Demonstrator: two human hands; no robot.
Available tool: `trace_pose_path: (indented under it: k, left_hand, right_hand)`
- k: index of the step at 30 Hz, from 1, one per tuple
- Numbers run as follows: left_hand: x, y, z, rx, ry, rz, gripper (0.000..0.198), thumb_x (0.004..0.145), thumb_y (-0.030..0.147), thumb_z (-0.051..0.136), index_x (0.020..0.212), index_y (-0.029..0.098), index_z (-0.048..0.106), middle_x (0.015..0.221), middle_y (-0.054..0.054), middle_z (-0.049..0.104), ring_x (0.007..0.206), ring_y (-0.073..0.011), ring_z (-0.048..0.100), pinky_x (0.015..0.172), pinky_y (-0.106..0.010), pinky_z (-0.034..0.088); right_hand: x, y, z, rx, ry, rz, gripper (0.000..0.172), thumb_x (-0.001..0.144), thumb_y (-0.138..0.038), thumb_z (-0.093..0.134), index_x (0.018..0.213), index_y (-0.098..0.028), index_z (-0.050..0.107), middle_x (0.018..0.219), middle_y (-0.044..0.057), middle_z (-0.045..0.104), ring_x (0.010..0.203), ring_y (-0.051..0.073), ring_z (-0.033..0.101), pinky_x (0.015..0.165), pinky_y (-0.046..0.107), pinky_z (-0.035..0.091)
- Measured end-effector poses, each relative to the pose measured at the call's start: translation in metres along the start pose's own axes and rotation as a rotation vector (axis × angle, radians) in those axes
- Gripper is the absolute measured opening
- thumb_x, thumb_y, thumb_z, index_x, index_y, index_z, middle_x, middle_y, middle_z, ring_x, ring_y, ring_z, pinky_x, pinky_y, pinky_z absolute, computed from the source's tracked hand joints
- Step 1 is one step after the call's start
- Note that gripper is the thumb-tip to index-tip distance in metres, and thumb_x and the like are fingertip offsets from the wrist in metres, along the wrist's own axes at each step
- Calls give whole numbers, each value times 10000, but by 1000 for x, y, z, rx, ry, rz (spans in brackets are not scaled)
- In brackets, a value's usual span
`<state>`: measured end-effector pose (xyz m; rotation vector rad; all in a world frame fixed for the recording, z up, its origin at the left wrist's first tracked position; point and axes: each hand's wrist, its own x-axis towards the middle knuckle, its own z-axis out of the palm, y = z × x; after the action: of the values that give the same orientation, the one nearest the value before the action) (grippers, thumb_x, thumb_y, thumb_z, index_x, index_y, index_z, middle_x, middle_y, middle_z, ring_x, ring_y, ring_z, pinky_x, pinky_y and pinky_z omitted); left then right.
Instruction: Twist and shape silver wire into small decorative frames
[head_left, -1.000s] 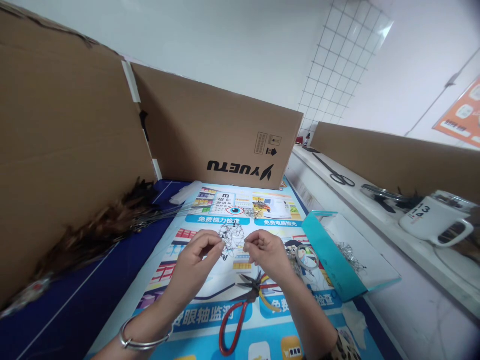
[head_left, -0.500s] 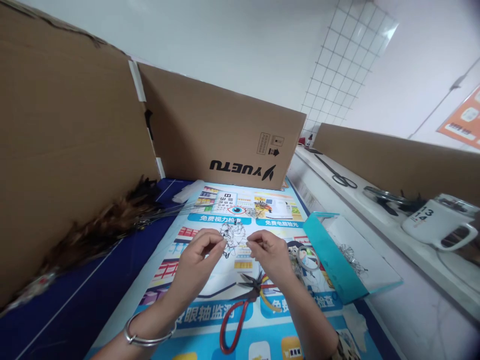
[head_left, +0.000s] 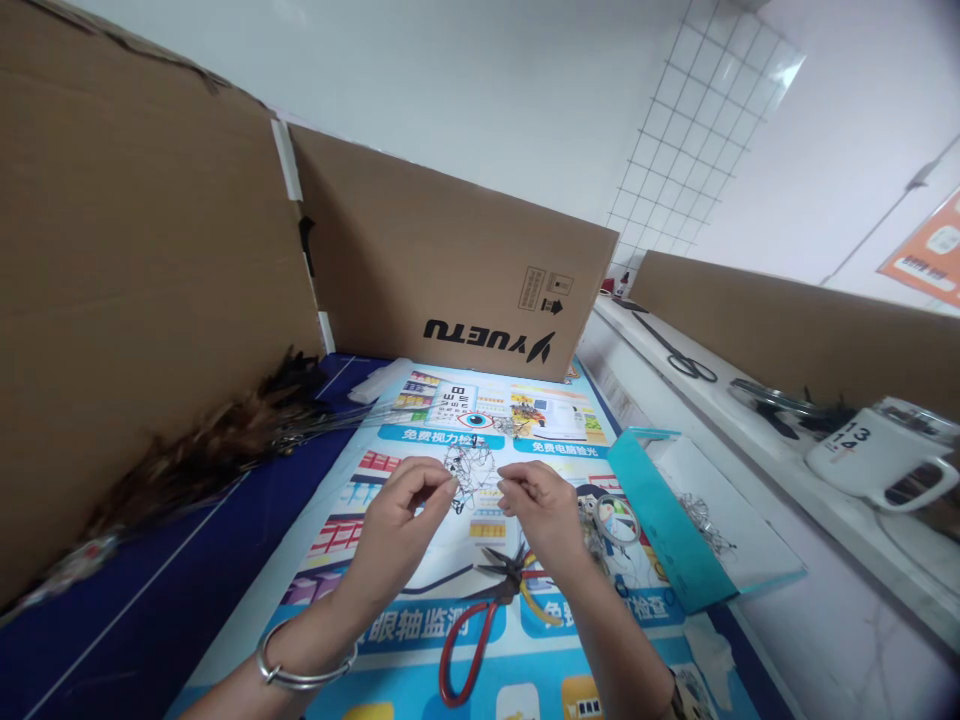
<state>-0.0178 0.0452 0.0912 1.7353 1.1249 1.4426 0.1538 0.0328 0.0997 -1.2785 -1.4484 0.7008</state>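
Between my hands is a loose tangle of thin dark wire (head_left: 472,472) with small dark bits on it. My left hand (head_left: 405,520) pinches the tangle's left side between thumb and forefinger. My right hand (head_left: 546,512) is also closed in a pinch at the right side; whatever is in its fingertips is too fine to make out. Just below my hands lie red-handled pliers (head_left: 504,590), jaws apart, beside a yellow-and-red handled tool (head_left: 541,600) partly covered by my right forearm. A roll of clear tape (head_left: 616,518) sits right of my right hand.
On the right, a teal box (head_left: 675,530) holds more wire tangles (head_left: 705,522). Another tangle (head_left: 510,425) lies farther back on the printed mat. Brown feathers (head_left: 202,450) lie left. Cardboard panels (head_left: 450,240) stand behind and left. The right ledge carries scissors (head_left: 690,366) and a mug (head_left: 862,450).
The whole view has shifted slightly. Both hands keep their pinches at the wire tangle, with barely any movement between them.
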Motion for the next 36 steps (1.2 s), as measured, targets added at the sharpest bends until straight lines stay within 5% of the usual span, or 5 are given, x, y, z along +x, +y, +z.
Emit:
trace_pose_path:
  k: [9, 15, 22, 36]
  left_hand:
    - [-2, 1, 3, -53, -19, -83, 140, 812, 285, 521, 707, 194, 536, 828, -21, 544, 763, -159, 514, 683, -257, 416]
    - [-3, -1, 5, -78, -17, -102, 142, 816, 296, 523, 719, 192, 533, 807, -17, 525, 757, -156, 505, 670, -250, 415]
    - [-5, -5, 9, -102, -4, -106, 159, 813, 309, 530, 711, 188, 545, 798, -23, 535, 769, -163, 510, 697, -262, 415]
    - [-7, -7, 14, -142, 6, -123, 182, 803, 338, 531, 702, 188, 554, 770, -27, 547, 754, -167, 505, 698, -274, 423]
  right_hand:
    - [-1, -6, 3, -129, 66, -50, 94, 745, -235, 580, 742, -203, 667, 745, 12, 615, 657, 127, 560, 615, 240, 444]
    - [-1, -3, 7, -75, 82, 83, 109, 741, -283, 579, 718, -186, 623, 624, -13, 587, 539, 106, 494, 530, 222, 406]
    - [-4, 1, 14, -57, 171, 67, 139, 756, -317, 569, 720, -184, 585, 612, -19, 557, 545, 104, 475, 524, 214, 389]
    - [-8, 6, 23, 221, 148, 169, 192, 774, -354, 573, 735, -175, 515, 544, -50, 508, 493, 84, 474, 503, 200, 393]
